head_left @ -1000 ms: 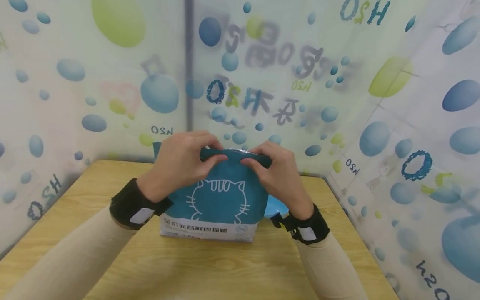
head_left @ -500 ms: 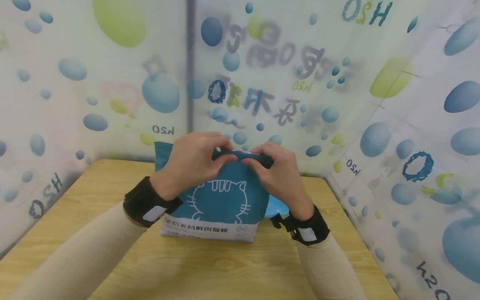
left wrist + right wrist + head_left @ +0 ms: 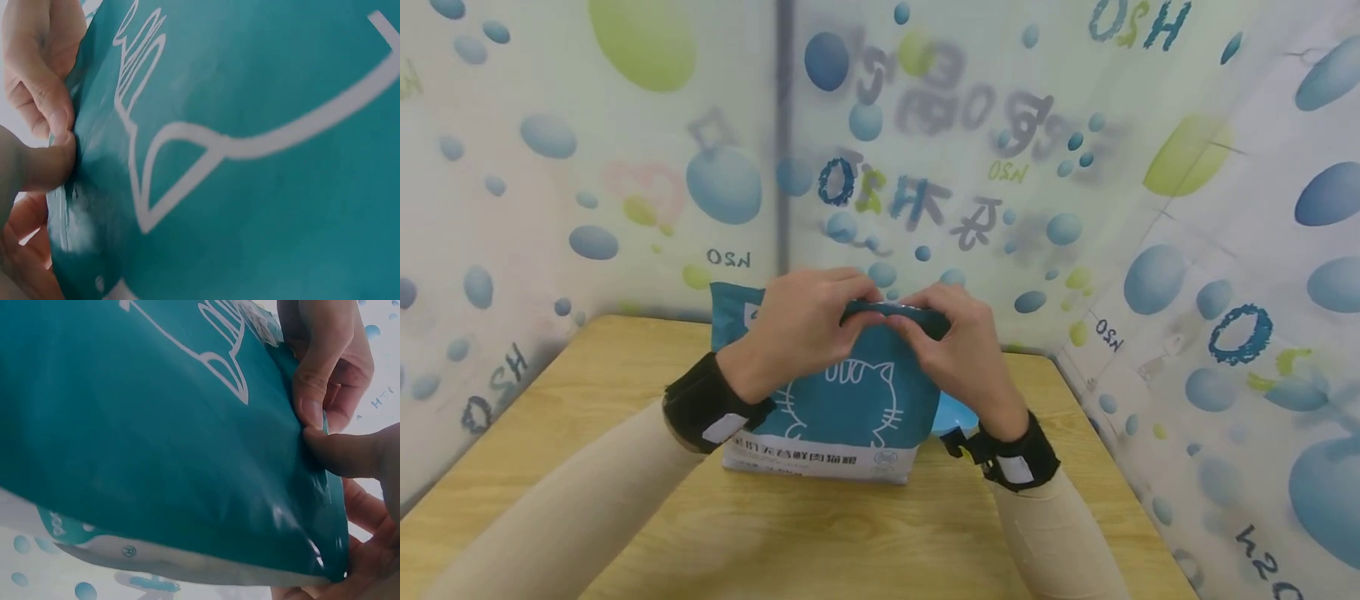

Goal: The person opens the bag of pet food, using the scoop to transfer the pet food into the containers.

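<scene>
A teal and white cat food bag (image 3: 850, 417) with a white cat outline stands upright on the table. My left hand (image 3: 808, 321) pinches its top edge between thumb and fingers. Close beside it, my right hand (image 3: 958, 337) grips the same edge farther right. The two thumb tips meet at the edge in both wrist views. Seen from the left wrist, the left thumb (image 3: 47, 164) presses on the front of the bag (image 3: 269, 219). In the right wrist view the right fingers (image 3: 369, 512) lie behind the edge, while the bag's side (image 3: 169, 556) shows pale grey.
Partly hidden behind the bag's right side is a shiny blue dish (image 3: 955, 414). The wooden table (image 3: 820, 542) reaches back to a patterned curtain (image 3: 880, 125) with blue and green ovals, and another patterned wall rises on the right.
My left hand has slid right along the bag's top edge until its thumb meets the right one. More of the bag's upper left corner shows. The right hand stays in place.
</scene>
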